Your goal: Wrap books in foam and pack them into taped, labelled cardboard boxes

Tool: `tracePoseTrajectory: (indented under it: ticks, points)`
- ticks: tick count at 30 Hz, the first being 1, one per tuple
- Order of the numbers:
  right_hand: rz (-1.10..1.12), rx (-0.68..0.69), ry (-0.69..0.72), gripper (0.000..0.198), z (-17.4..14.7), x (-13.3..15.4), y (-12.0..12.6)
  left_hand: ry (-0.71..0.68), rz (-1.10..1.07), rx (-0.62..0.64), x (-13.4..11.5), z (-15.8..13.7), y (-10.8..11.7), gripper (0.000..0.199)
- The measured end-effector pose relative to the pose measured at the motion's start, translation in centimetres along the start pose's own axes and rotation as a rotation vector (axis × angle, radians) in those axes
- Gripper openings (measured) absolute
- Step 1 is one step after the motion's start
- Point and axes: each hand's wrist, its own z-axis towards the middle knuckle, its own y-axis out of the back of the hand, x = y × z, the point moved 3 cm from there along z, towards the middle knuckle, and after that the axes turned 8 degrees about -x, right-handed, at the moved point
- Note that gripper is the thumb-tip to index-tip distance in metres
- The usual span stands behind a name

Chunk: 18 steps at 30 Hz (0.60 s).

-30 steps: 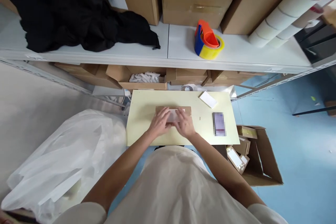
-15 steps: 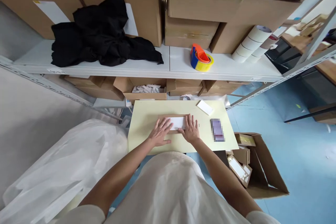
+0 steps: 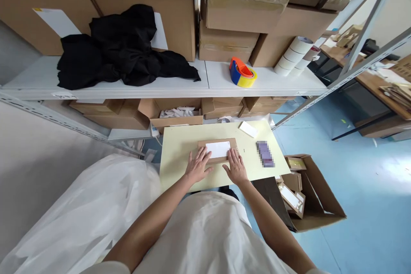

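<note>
A small flat cardboard box (image 3: 201, 144) lies on the pale yellow tabletop (image 3: 175, 160), with a white label (image 3: 218, 149) on its upper face. My left hand (image 3: 197, 166) rests with spread fingers on the left end of the box, its fingertips at the label's left edge. On the right end, my right hand (image 3: 236, 168) lies with its fingers stretched out and its thumb apart. Neither hand grips anything. To the right are a white rectangular stack (image 3: 248, 129) and a blurred purple item (image 3: 265, 154).
On the shelf (image 3: 144, 90) above lie black cloth (image 3: 125, 51), a tape dispenser (image 3: 242, 72) and white tape rolls (image 3: 293, 55). An open carton (image 3: 324, 197) with several small boxes stands right of the table. White plastic sheeting (image 3: 86, 214) bulges at the left.
Both hands have slid slightly toward me on the box, so more of its top and label shows. The camera's view has shifted a little.
</note>
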Motion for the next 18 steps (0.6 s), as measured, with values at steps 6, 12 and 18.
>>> tracePoseTrajectory:
  ticks: [6,12,18]
  points:
    - [0.207,-0.09,-0.07,0.055,-0.7,0.4,0.5,0.386,-0.376,-0.119,2.0,-0.5,-2.1,0.07]
    - [0.473,-0.261,-0.588,0.058,0.3,-3.5,1.3,0.564,-0.618,-0.092,4.0,-0.1,-3.5,0.085]
    - [0.509,-0.093,-0.671,0.055,1.3,-4.0,-0.2,0.591,-0.745,0.004,4.6,-0.1,-3.9,0.076]
